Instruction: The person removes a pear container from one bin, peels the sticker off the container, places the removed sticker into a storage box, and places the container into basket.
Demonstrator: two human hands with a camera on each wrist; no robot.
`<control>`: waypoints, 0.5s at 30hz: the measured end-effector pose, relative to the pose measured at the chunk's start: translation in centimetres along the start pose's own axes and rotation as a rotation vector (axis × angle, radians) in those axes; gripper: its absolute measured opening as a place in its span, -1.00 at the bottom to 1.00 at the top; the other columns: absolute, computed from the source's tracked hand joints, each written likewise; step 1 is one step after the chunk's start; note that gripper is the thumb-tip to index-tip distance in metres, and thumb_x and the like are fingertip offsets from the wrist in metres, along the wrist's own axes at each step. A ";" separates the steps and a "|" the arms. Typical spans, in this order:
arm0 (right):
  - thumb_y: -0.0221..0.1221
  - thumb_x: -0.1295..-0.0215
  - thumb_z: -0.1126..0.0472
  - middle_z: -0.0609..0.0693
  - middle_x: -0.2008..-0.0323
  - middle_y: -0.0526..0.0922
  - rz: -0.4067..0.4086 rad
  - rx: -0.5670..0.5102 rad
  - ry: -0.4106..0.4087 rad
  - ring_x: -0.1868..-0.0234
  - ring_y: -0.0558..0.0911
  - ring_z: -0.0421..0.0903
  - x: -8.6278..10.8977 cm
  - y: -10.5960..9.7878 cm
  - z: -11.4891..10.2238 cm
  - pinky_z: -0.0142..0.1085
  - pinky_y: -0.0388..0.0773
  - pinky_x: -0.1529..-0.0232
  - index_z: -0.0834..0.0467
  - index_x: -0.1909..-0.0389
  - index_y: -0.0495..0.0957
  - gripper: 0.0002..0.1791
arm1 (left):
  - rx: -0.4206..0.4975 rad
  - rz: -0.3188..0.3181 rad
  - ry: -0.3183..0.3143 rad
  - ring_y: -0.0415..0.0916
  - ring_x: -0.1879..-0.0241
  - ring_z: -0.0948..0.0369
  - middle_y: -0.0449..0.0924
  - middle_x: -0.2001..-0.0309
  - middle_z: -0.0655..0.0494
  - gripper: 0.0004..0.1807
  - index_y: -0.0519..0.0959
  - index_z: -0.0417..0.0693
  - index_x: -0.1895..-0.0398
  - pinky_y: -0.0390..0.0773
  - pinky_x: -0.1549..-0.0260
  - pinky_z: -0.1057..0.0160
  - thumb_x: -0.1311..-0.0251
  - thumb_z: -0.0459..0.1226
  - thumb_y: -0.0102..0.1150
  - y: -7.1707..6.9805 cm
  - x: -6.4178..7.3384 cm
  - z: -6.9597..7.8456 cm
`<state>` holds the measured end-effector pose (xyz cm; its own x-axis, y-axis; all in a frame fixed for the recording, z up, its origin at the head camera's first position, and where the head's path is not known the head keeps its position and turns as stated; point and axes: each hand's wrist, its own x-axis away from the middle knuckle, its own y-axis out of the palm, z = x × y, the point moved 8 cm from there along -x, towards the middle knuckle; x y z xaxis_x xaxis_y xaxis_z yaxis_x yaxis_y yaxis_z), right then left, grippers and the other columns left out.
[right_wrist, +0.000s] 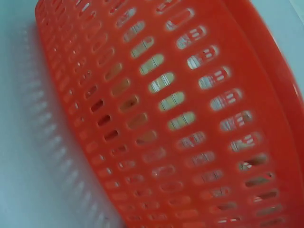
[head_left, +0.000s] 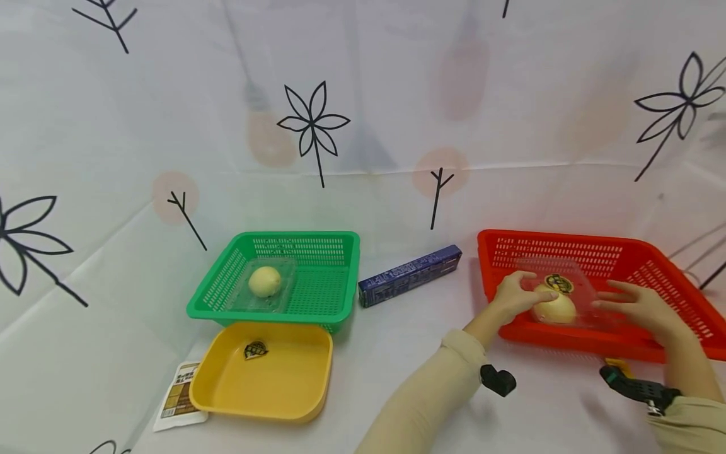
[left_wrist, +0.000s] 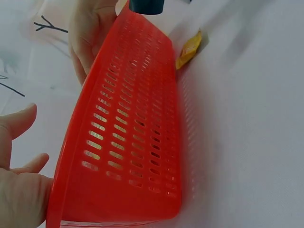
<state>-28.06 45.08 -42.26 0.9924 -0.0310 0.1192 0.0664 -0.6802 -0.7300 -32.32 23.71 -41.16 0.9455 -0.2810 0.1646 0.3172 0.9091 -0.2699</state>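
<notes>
Left hand (head_left: pixel 515 296), right hand (head_left: pixel 646 309) apart, clear box (head_left: pixel 560 287) between, red rim (head_left: pixel 573 341) below

Head view bright, evenly lit; soft shadow falls on white table (head_left: pixel 386 340) near right sleeve (head_left: pixel 692 424); left wrist view looks hazy; right wrist view shows bluish cast, red basket (right_wrist: pixel 160 127) slightly blurred.

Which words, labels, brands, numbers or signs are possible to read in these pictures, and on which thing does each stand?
No text is readable with certainty.
Blue box: pale lettering, too blurred.
White-and-brown packet: print, too small.
Black sticker in the yellow basin: marks, too small.
Black label on the clear container, inside the red basket: too small.
</notes>
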 end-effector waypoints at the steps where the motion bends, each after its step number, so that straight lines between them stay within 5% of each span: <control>1: 0.07 -0.35 0.15 0.59 -0.05 0.37 -0.010 -0.012 0.000 0.07 0.44 0.36 0.0 0.2 -0.1 -0.08 0.57 0.25 0.59 -0.30 -0.12 -0.20 | 0.009 -0.009 -0.008 0.41 0.23 0.31 0.53 0.11 0.24 -0.60 0.55 0.12 0.07 0.53 0.21 0.31 0.04 -0.22 0.41 0.1 0.0 -0.1; 6: 0.04 -0.30 0.34 0.60 -0.09 0.31 -0.065 -0.090 0.005 0.20 0.57 -0.10 -0.1 1.1 -0.3 -0.26 0.62 0.29 0.57 -0.30 -0.12 -0.28 | 0.053 -0.055 -0.039 0.35 0.41 0.29 0.49 0.23 0.20 -0.60 0.52 0.05 0.08 0.52 0.41 0.35 0.03 -0.31 0.39 0.6 0.0 -0.3; 12: 0.12 -0.32 0.10 0.68 -0.17 0.08 -0.090 -0.081 0.045 0.10 0.52 0.24 -0.3 1.4 0.0 -0.13 0.61 0.22 0.52 -0.34 -0.19 -0.11 | 0.101 -0.077 -0.058 0.30 0.73 0.16 0.45 0.30 0.15 -0.57 0.48 0.03 0.02 0.56 0.61 0.21 -0.01 -0.37 0.35 0.7 -0.1 -0.4; 15: 0.08 -0.34 0.01 0.70 -0.16 0.02 -0.111 -0.080 0.070 0.07 0.49 0.33 -0.5 1.4 0.2 0.02 0.55 0.15 0.53 -0.33 -0.22 -0.07 | 0.072 -0.026 -0.051 0.40 0.54 0.23 0.49 0.21 0.17 -0.56 0.49 0.04 0.02 0.61 0.40 0.22 0.00 -0.37 0.36 0.3 -0.1 -0.4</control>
<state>-28.42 44.28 -43.52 0.9695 -0.0017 0.2449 0.1640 -0.7382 -0.6543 -32.31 23.93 -41.62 0.9315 -0.2905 0.2189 0.3337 0.9221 -0.1960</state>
